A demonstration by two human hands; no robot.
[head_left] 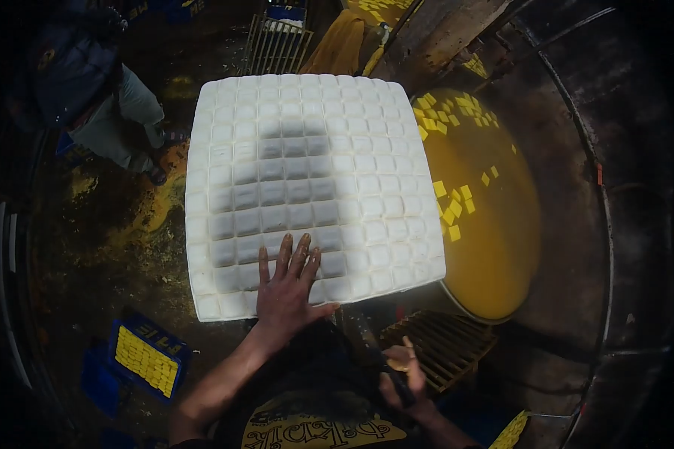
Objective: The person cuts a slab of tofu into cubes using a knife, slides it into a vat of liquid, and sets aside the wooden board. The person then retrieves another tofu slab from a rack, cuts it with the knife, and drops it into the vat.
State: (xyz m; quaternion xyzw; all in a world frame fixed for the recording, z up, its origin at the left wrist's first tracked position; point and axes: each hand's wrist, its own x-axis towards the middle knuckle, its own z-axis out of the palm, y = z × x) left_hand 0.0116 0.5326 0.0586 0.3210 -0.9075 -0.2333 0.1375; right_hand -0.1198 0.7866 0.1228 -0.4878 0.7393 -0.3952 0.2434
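Observation:
A big white slab of tofu (pixel 382 165), its top pressed into a grid of squares, fills the middle of the head view. My left hand (pixel 286 290) lies flat on its near edge, fingers spread and pointing away from me; a shadow darkens the squares around and beyond it. To the right, below the slab's near edge, my right hand (pixel 410 374) is closed around the dark handle of a knife (pixel 365 333). The blade points up toward the slab's near side and is dim, so I cannot tell whether it touches.
At the right stands a round vat of yellow liquid (pixel 494 254) with yellow blocks floating in it. A slatted rack (pixel 449 348) lies below it. A blue crate of yellow blocks (pixel 146 355) is at lower left. Another person (pixel 120 112) stands at upper left. An orange-brown cloth (pixel 335 46) hangs behind.

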